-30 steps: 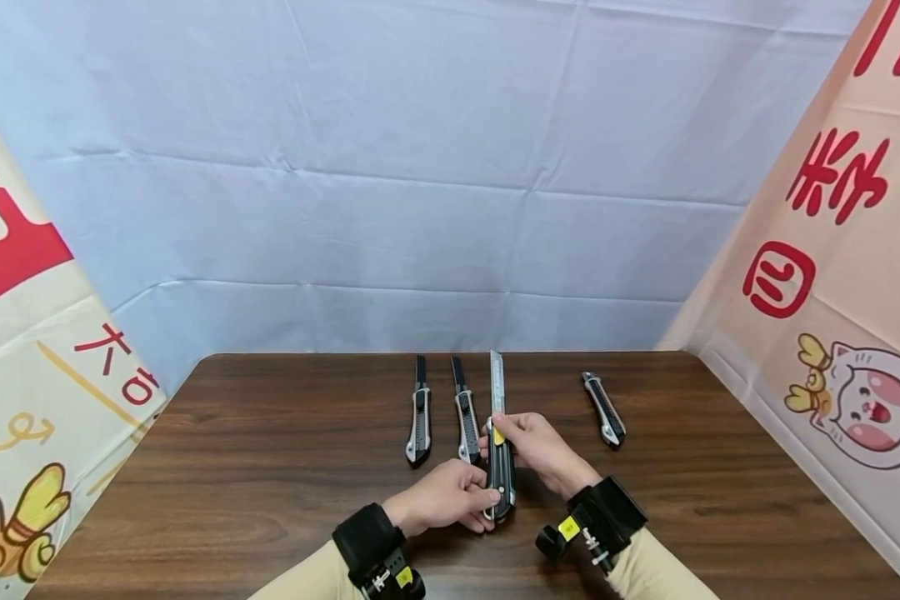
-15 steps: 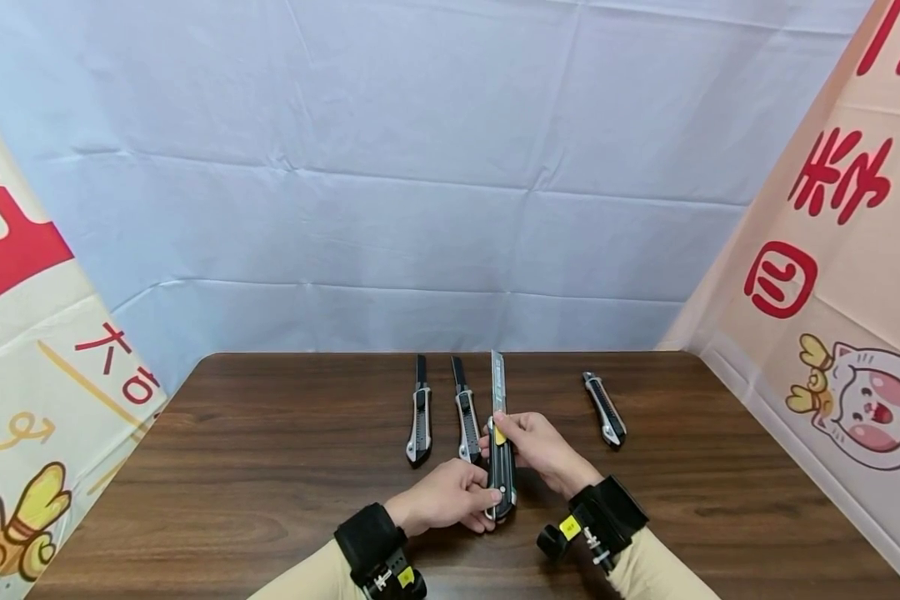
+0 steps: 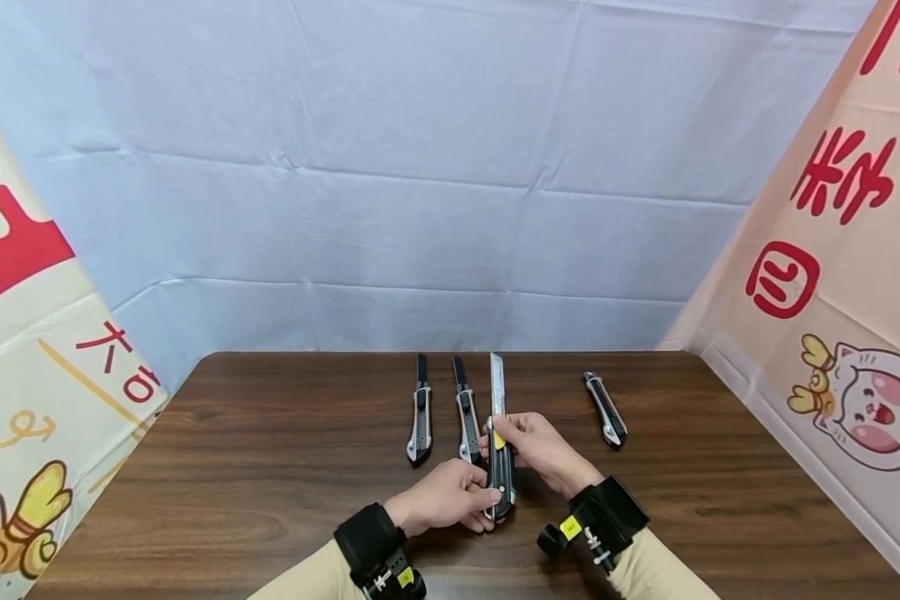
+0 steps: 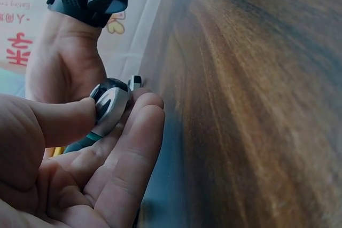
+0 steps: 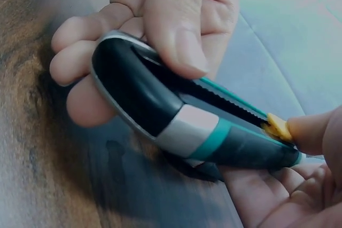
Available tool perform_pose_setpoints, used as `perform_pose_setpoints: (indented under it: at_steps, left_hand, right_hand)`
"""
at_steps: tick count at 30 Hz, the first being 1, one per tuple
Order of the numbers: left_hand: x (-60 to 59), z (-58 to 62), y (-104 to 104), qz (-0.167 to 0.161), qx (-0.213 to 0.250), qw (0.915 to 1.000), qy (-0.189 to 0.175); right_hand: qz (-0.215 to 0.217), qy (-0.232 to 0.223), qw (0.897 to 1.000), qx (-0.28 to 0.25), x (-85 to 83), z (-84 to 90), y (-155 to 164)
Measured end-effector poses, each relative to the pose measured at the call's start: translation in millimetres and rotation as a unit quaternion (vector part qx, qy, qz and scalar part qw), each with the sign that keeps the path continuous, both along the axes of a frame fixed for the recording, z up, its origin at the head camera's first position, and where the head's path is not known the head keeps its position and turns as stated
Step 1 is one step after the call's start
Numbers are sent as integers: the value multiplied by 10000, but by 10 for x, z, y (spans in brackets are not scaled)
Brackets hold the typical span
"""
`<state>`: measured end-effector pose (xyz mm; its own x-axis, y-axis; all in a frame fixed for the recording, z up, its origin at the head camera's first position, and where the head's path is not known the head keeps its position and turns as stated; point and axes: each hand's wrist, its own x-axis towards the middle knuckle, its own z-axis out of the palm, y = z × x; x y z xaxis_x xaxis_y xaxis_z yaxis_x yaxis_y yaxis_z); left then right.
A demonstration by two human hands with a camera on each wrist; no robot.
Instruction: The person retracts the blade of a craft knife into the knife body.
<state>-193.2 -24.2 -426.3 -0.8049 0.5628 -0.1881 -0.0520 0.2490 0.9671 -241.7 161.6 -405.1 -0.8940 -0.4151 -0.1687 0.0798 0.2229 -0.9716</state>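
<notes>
A long black utility knife with a grey band, a teal stripe and a yellow slider (image 3: 500, 468) is held just above the dark brown wooden tabletop (image 3: 232, 467), between the two hands. Its thin silver blade (image 3: 498, 383) is pushed out and is pointed away from the person, likely so that the sharp end is kept far from the body.

The round back end of the knife is pinched by the left hand (image 3: 444, 497), thumb on top and fingers curled under, so the knife is kept steady. The front part of the handle is gripped by the right hand (image 3: 542, 450), and its thumb is pressed on the yellow slider (image 5: 278, 127), the part by which the blade is moved.

Just beyond the left hand, two black and grey utility knives (image 3: 419, 414) (image 3: 465, 414) are laid side by side, tips pointed away. Beyond the right hand and off to its right, one more black and grey utility knife (image 3: 605, 410) is laid apart from the others.
</notes>
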Motion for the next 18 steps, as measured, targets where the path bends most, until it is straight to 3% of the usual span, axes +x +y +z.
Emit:
perform_pose_setpoints:
  at_steps: [18]
  left_hand:
    - [10, 4, -5, 14, -113, 9999, 26]
  right_hand:
    - [117, -46, 9999, -119, 15, -8, 13]
